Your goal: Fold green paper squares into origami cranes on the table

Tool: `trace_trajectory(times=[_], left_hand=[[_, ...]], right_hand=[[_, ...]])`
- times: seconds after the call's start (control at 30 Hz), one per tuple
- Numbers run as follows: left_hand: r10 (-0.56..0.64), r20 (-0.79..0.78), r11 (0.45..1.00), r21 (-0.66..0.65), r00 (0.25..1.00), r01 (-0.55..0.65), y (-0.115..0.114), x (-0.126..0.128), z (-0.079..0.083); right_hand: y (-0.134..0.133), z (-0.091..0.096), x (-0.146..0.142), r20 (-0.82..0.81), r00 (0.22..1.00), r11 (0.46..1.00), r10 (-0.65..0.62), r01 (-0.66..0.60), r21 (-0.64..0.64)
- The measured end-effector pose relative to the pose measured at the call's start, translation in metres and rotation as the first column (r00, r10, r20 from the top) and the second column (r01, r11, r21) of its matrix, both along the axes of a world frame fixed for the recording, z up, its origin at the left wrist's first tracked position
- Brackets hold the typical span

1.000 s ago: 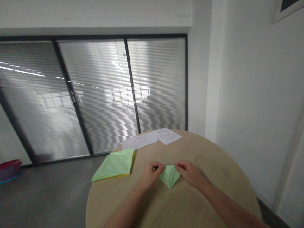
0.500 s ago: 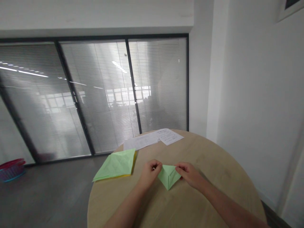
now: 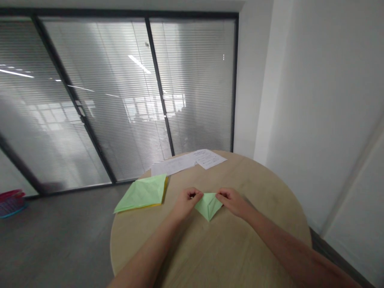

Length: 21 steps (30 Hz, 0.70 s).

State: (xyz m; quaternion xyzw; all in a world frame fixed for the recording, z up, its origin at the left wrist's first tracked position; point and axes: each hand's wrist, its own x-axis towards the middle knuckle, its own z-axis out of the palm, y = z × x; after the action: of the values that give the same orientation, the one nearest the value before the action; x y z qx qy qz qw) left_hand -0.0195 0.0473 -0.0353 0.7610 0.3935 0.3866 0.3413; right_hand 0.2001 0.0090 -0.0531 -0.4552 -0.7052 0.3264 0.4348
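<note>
A small folded green paper (image 3: 208, 205), triangular with its point toward me, lies on the round wooden table (image 3: 228, 248). My left hand (image 3: 186, 201) pinches its upper left corner with fingers closed. My right hand (image 3: 232, 201) pinches its upper right corner the same way. Both forearms reach in from the bottom of the view.
A stack of creased green sheets over yellow ones (image 3: 142, 193) lies at the table's left edge. Two white printed papers (image 3: 187, 161) rest at the far edge. Glass doors with blinds (image 3: 120, 100) stand behind, a white wall (image 3: 324, 100) at right, a pink basket (image 3: 10, 201) on the floor far left.
The view has tilted down and drawn slightly nearer the table. Both hands keep pinching the green paper's top corners, and the paper sits flatter.
</note>
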Motion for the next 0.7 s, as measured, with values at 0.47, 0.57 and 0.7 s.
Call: trace_trajectory(times=[0.47,0.57,0.7], left_hand=[[-0.021,-0.002,0.998,-0.053,1.000,0.021,0.002,0.002,0.000],[-0.002,0.009,0.996,-0.090,1.000,0.003,0.003,0.001,0.000],[0.018,0.030,0.992,-0.123,0.999,-0.014,0.006,-0.001,-0.005]], right_hand=[[-0.001,-0.005,-0.004,-0.053,0.999,0.999,0.002,-0.004,-0.040],[-0.002,0.005,-0.002,-0.174,0.984,0.998,-0.048,0.041,-0.048],[-0.020,0.049,0.038,-0.390,0.891,0.923,-0.233,0.329,0.201]])
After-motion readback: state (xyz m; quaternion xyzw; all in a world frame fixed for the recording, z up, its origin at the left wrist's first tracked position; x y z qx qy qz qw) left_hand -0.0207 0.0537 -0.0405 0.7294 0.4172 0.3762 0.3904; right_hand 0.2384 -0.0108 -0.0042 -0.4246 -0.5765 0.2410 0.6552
